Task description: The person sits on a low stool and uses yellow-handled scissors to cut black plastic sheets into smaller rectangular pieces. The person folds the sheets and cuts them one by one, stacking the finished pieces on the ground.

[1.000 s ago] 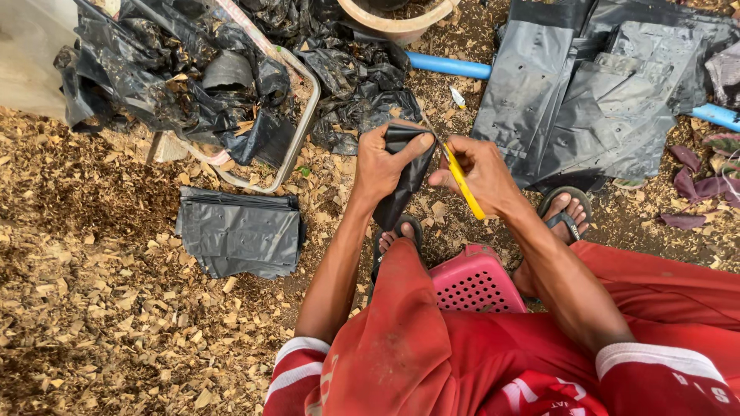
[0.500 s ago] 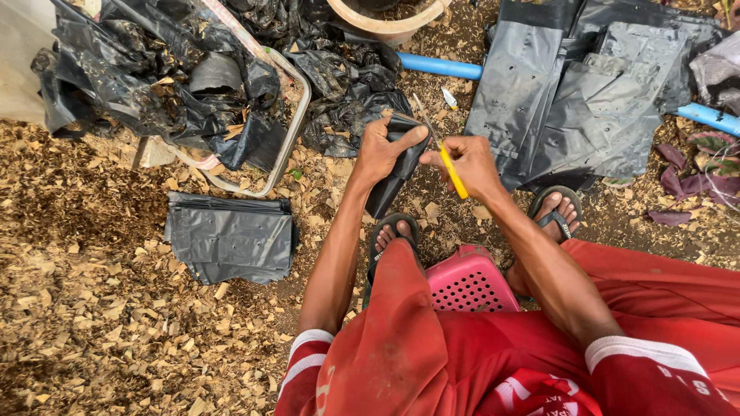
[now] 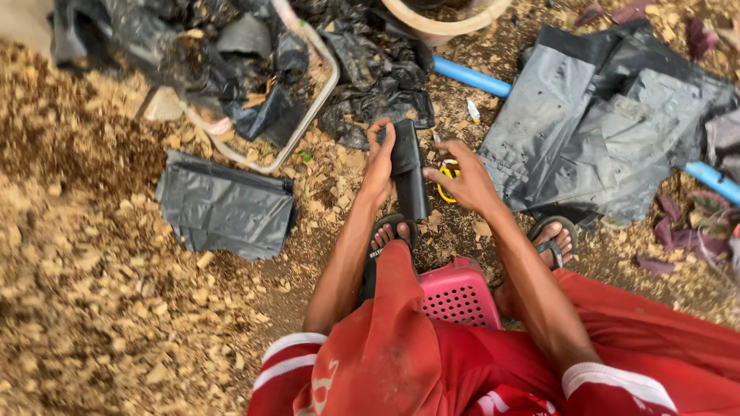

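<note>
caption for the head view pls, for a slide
Left hand grips a folded black plastic bag; right hand holds yellow scissors.

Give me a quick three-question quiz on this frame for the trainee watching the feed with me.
1. True or false: the left hand holds a folded black plastic bag.
2. What colour is the handle of the tool under the right hand? A) yellow B) green C) white
3. Where does the flat pile of black bags lie, relative to the left forearm: to its left or its right?

Key
1. True; the bag hangs down from the fingers.
2. A; a yellow handle shows by the fingers. Whether the hand grips it cannot be told.
3. To its left, on the wood chips.
</note>
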